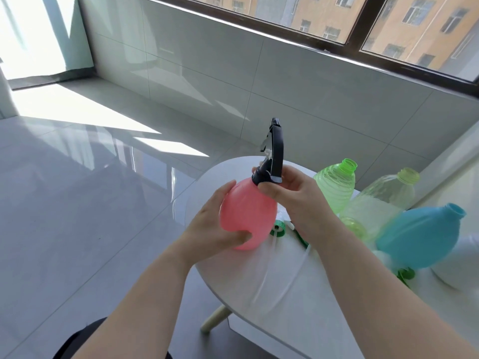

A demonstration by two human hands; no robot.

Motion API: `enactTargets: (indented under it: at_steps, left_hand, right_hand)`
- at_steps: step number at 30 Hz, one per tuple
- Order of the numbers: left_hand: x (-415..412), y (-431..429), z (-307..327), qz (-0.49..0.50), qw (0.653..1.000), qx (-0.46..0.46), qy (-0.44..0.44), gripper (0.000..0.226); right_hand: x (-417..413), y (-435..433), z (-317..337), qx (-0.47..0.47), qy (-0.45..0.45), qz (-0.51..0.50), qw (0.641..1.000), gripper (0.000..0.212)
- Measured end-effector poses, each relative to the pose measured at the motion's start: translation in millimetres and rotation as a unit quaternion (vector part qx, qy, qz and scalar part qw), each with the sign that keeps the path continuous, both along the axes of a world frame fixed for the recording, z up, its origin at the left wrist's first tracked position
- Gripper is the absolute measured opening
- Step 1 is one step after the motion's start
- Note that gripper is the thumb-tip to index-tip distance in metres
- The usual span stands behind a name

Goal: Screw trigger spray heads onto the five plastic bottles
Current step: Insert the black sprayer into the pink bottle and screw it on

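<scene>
Now | left hand (pixel 211 225) grips pink bottle (pixel 250 209) | right hand (pixel 294 196) pinches black spray head (pixel 276 151) | over table edge (pixel 216 281)

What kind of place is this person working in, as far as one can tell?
Probably an upper-floor room or enclosed balcony in a flat: a glossy tiled floor, a tiled wall under a dark-framed window facing another building, and a small white table.

The pink bottle (pixel 246 211) is smooth, translucent, softly matt plastic; its black spray head (pixel 275 151) is glossier plastic. Right of the pink bottle, the green bottle (pixel 334 185) is clear ribbed plastic and the blue bottle (pixel 420 237) opaque matt. The desk (pixel 285 286) is smooth white.
</scene>
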State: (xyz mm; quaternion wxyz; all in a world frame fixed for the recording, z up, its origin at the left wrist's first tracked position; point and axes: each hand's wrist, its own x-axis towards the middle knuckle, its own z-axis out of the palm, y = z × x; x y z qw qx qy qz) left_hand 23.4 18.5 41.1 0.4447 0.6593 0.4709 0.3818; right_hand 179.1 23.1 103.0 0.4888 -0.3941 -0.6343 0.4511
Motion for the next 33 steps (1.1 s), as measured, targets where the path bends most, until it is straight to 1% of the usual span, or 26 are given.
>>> enactTargets:
  at_steps: [2, 4, 6, 8, 10, 12, 14, 16, 20, 22, 25, 27, 29, 30, 32, 33]
  left_hand:
    - [3.9, 0.8, -2.1, 0.008, 1.0, -0.008, -0.028, 0.085]
    - [11.0, -0.6, -5.2, 0.033, 0.999, -0.008, -0.038, 0.085]
    - [18.6, -1.5, -7.6, 0.064, 0.997, 0.003, -0.03, 0.088]
    - [22.7, -1.6, -8.3, 0.082, 0.996, 0.008, -0.018, 0.089]
    - [23.1, -1.8, -7.9, 0.082, 0.997, 0.005, -0.012, 0.09]
    - [22.2, -2.0, -7.3, 0.078, 0.997, -0.005, -0.007, 0.091]
    - [21.8, -1.9, -6.5, 0.077, 0.997, -0.009, -0.002, 0.091]
    - [21.8, -1.5, -6.0, 0.08, 0.997, -0.005, 0.003, 0.092]
    - [22.8, -1.3, -6.6, 0.081, 0.997, 0.002, 0.003, 0.09]
    - [23.0, -1.6, -6.4, 0.08, 0.997, 0.003, 0.003, 0.089]
    - [21.0, -1.6, -5.8, 0.077, 0.997, 0.004, -0.002, 0.088]
    - [18.4, -1.0, -5.5, 0.067, 0.998, 0.013, -0.003, 0.087]
    - [16.3, -0.9, -5.6, 0.055, 0.998, 0.018, 0.004, 0.086]
    - [15.5, -1.0, -5.3, 0.051, 0.999, 0.017, 0.003, 0.086]
    - [14.4, -1.3, -4.6, 0.046, 0.999, 0.006, -0.01, 0.088]
    - [14.0, -1.8, -3.9, 0.045, 0.999, -0.002, -0.017, 0.088]
  right_hand:
    - [-2.5, -0.2, 0.3, -0.012, 0.004, -0.01, 1.0, 0.028]
    - [-8.6, -0.8, -2.2, -0.013, -0.01, -0.08, 0.997, 0.025]
    - [-16.4, -0.8, -5.5, -0.006, -0.029, -0.161, 0.987, 0.029]
    - [-22.9, -2.2, -7.1, -0.006, -0.038, -0.201, 0.979, 0.032]
    - [-23.9, -4.9, -8.7, 0.001, -0.045, -0.194, 0.98, 0.028]
    - [-20.6, -8.4, -10.1, 0.015, -0.058, -0.138, 0.989, 0.026]
    - [-15.9, -12.1, -9.7, 0.02, -0.069, -0.081, 0.994, 0.031]
    - [-12.0, -13.0, -8.0, 0.021, -0.062, -0.058, 0.996, 0.034]
    - [-11.2, -11.1, -8.9, 0.005, 0.016, -0.125, 0.992, 0.024]
    - [-13.6, -10.4, -11.3, -0.005, 0.031, -0.148, 0.989, 0.022]
    - [-14.3, -8.7, -15.0, -0.031, 0.049, -0.148, 0.987, 0.02]
    - [-12.5, -6.8, -16.0, -0.056, 0.045, -0.125, 0.99, 0.023]
    - [-10.3, -5.1, -17.8, -0.074, 0.005, -0.107, 0.992, 0.034]
    - [-10.3, -4.6, -18.7, -0.082, -0.012, -0.108, 0.991, 0.036]
    - [-12.7, -4.0, -19.2, -0.085, -0.017, -0.124, 0.989, 0.032]
    - [-14.4, -4.0, -18.9, -0.077, -0.003, -0.133, 0.988, 0.029]
